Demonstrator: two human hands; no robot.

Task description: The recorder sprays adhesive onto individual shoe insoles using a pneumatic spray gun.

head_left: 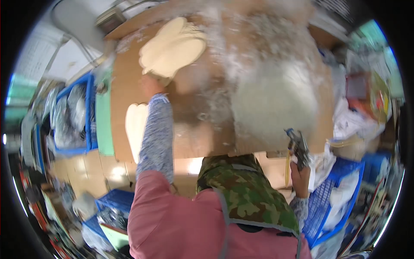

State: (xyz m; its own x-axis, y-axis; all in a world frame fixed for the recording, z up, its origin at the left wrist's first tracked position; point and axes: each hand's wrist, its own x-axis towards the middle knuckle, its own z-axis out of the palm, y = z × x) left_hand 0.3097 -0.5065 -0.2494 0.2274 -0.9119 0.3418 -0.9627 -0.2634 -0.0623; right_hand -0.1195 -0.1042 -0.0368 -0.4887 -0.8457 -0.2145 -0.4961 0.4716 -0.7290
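Observation:
My left hand (152,84) reaches to the far left of the brown work table and closes on the lower end of a flat bundle of cream pieces with lobed edges (172,48). Another cream lobed piece (134,127) lies beside my left forearm, partly covered by it. Near the table's front edge, my right hand (300,175) is wrapped round a metal hand tool with a blue tip (297,146); blur hides its exact kind. Beyond that tool spreads a pale, blurred, rounded mass (276,101).
White and grey scraps (276,34) litter the far part of the brown tabletop (185,144). A blue crate (91,112) of clear plastic bags stands left. At right are white bags (351,123) and another blue crate (321,205). A yellow hose (287,168) hangs beside my right hand.

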